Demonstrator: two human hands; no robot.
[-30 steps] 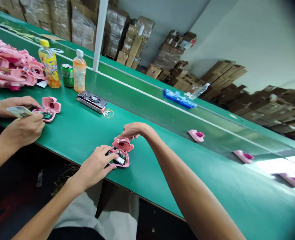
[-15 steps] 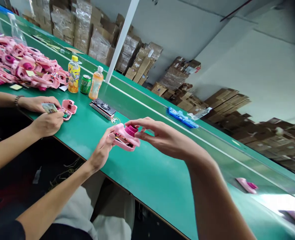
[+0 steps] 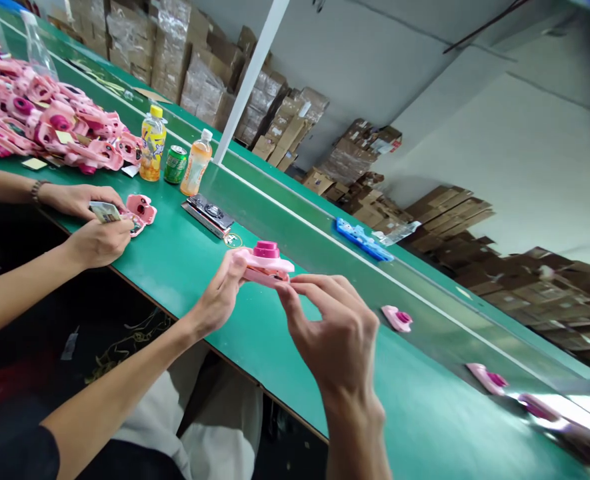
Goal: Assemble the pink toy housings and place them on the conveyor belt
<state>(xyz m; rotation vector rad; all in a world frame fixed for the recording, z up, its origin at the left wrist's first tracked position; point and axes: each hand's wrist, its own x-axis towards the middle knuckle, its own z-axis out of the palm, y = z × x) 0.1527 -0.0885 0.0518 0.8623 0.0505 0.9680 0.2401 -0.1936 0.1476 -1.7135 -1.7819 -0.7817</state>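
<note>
A pink toy camera (image 3: 269, 266) with a magenta lens barrel is held above the green table. Its two shell halves lie almost together, with a gap along the side where inner parts show. My left hand (image 3: 221, 293) grips its left end between thumb and fingers. At the right end, the thumb and fingertips of my right hand (image 3: 332, 327) pinch the shell's lower edge. The lens points upward. Below and around the camera is the bare green tabletop (image 3: 259, 340).
To the left, a co-worker's hands (image 3: 97, 230) work on an open pink shell (image 3: 141, 212). Beyond are a heap of pink shells (image 3: 49, 127), bottles (image 3: 153, 143), a can (image 3: 175, 165) and a silver-black object (image 3: 208, 215). Pink cameras (image 3: 397, 319) lie along the right, blue pieces (image 3: 362, 240) farther back.
My right hand has moved from the lens down to the camera's right edge. The camera has tilted lens-up and its shell gap looks narrower. Another pink camera shows on the right.
</note>
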